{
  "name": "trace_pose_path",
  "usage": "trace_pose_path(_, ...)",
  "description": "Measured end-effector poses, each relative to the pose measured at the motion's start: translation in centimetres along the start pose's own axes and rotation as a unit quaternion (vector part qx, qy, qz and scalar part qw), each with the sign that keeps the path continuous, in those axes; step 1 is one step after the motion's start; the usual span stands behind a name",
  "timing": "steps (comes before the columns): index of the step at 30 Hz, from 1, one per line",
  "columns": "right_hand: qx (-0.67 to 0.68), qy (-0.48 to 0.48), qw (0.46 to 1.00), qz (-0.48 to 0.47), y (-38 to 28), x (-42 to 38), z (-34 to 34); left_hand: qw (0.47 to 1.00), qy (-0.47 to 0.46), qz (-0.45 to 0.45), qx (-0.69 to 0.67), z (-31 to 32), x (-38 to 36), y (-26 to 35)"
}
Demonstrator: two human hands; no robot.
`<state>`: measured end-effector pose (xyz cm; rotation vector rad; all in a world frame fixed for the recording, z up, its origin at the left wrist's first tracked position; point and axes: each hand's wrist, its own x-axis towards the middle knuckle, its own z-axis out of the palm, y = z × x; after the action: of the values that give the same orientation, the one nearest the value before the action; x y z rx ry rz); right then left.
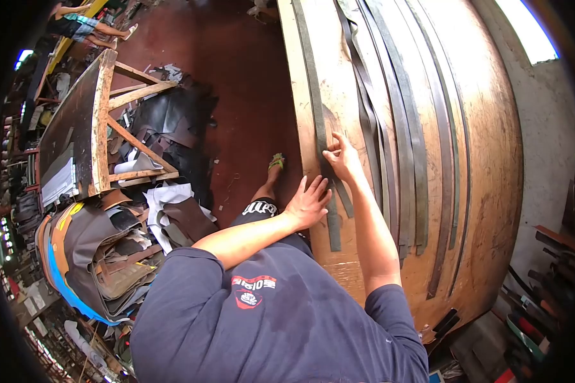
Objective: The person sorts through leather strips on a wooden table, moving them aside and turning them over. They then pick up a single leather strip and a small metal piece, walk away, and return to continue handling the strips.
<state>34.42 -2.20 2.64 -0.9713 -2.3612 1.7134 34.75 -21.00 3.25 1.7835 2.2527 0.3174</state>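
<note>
A long dark leather-like strip (312,70) runs down the left side of the wooden table. My left hand (310,203) lies over its lower part with fingers spread, at the table's left edge. Just above it, my right hand (345,159) is at the strip, fingers loosely bent and apart, with nothing visible between them. The end of a shorter dark strip (345,199) shows between my left hand and right forearm. Several more long strips (407,127) lie roughly parallel to the right of my right hand.
The wooden table (492,159) stands beside a grey wall (546,121). To my left are a wooden frame (102,121), a dark pile of sheet material (166,121) and a round container (57,274) full of scraps. Another person (86,25) is at the far upper left.
</note>
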Motion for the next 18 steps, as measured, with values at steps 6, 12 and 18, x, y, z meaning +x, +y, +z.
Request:
trace_pose_path(6, -0.058, -0.045, 0.997, 0.006, 0.2, -1.8, -0.8, 1.000, -0.005, -0.003, -0.025, -0.4, -0.1, -0.2)
trace_pose_path(12, -0.037, -0.036, 0.999, 0.018, 0.4, -2.4, -0.8, 0.998, 0.005, 0.007, -0.055, -0.3, -0.5, -0.4)
trace_pose_path(18, 0.020, -0.015, 0.999, 0.035, 1.4, -3.2, -0.1, 0.998, 0.034, 0.013, -0.056, 0.2, -0.6, -0.5)
